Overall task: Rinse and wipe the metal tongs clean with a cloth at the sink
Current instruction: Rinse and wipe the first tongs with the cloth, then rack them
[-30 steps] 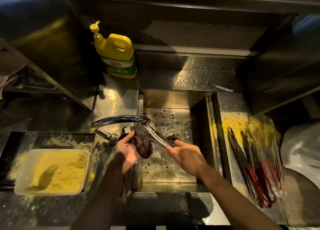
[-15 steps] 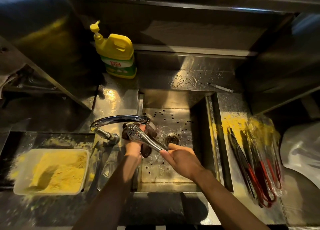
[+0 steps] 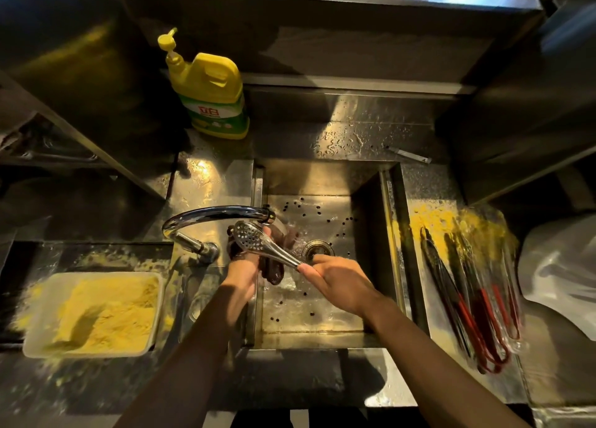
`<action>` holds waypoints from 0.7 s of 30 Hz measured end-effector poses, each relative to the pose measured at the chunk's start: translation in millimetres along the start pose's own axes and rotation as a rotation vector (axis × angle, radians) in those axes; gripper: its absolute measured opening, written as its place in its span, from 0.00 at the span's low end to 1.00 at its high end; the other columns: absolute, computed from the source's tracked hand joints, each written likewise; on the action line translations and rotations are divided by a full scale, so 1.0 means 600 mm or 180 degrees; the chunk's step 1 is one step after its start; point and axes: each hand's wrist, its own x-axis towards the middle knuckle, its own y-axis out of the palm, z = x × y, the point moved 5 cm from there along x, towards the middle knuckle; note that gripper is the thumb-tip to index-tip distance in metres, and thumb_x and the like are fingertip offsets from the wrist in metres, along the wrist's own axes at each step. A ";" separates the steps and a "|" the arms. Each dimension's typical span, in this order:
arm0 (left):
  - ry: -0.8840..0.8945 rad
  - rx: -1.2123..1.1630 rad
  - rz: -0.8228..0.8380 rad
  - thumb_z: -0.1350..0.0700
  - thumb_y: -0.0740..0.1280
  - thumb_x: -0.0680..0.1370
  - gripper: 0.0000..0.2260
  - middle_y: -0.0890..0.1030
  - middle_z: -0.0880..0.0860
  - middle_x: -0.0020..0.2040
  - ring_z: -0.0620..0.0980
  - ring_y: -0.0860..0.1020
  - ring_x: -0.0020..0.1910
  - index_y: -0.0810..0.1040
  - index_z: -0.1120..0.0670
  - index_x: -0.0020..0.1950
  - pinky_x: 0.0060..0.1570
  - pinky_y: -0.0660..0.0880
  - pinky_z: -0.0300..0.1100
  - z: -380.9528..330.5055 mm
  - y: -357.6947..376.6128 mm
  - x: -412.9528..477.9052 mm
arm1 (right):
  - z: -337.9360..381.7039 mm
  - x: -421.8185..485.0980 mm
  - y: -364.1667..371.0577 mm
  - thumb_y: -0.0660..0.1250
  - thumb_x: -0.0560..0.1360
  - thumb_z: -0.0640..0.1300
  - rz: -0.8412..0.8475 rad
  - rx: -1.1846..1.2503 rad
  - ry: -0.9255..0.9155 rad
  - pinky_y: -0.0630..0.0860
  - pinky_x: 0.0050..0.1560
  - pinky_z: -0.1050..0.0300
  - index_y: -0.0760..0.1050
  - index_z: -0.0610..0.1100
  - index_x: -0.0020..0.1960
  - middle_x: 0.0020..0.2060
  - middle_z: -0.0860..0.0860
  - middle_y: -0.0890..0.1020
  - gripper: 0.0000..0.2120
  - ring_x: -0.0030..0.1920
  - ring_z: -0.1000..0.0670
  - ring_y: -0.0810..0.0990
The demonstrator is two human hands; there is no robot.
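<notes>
The metal tongs point(image 3: 263, 245) have a perforated spoon-shaped head that sits just under the faucet spout point(image 3: 222, 214), over the left side of the steel sink point(image 3: 322, 176). My right hand point(image 3: 338, 282) grips the tongs by the handle end. My left hand point(image 3: 243, 269) holds a dark wet cloth point(image 3: 274, 271) bunched under and behind the tongs' head, touching it. Water splashes near the drain point(image 3: 318, 249). Part of the cloth is hidden by the tongs and my fingers.
A yellow dish-soap bottle point(image 3: 209, 95) stands behind the faucet. A tray of yellow powder point(image 3: 96, 314) sits at the left. Red-handled tongs point(image 3: 467, 298) lie on the powder-dusted counter to the right of the sink. Dark specks dot the basin floor.
My left hand with the cloth has slid up from beside the tongs to behind their head under the spout. The tongs' head has shifted slightly left and now faces up.
</notes>
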 end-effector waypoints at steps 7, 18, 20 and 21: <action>-0.0528 -0.0582 -0.0077 0.56 0.68 0.79 0.05 0.78 0.50 0.36 0.43 0.72 0.30 0.79 0.56 0.45 0.20 0.69 0.31 0.009 0.009 -0.003 | -0.004 0.003 -0.024 0.41 0.78 0.68 0.0064 -0.0100 -0.0004 0.73 0.45 0.53 0.76 0.50 0.37 0.39 0.55 0.72 0.33 0.38 0.53 0.75; -0.0363 0.0038 -0.0173 0.59 0.61 0.81 0.07 0.76 0.56 0.44 0.46 0.69 0.36 0.78 0.56 0.48 0.36 0.65 0.40 0.014 -0.015 0.041 | -0.042 -0.009 -0.008 0.46 0.82 0.63 0.0292 -0.0261 0.0130 0.74 0.48 0.55 0.74 0.51 0.37 0.41 0.55 0.73 0.28 0.39 0.54 0.75; -0.0349 0.0130 -0.0238 0.60 0.60 0.81 0.08 0.72 0.53 0.39 0.44 0.67 0.32 0.77 0.56 0.46 0.32 0.63 0.39 0.007 -0.007 0.020 | -0.041 -0.006 -0.007 0.47 0.83 0.63 0.0224 -0.0226 0.0120 0.74 0.47 0.55 0.75 0.49 0.36 0.41 0.56 0.73 0.29 0.39 0.54 0.75; -0.0314 0.0175 -0.0254 0.60 0.61 0.81 0.08 0.72 0.51 0.36 0.43 0.67 0.30 0.76 0.56 0.44 0.30 0.63 0.37 0.006 -0.007 0.017 | -0.039 -0.005 -0.006 0.47 0.82 0.64 0.0125 -0.0156 0.0087 0.74 0.46 0.56 0.77 0.47 0.37 0.40 0.56 0.73 0.30 0.38 0.54 0.75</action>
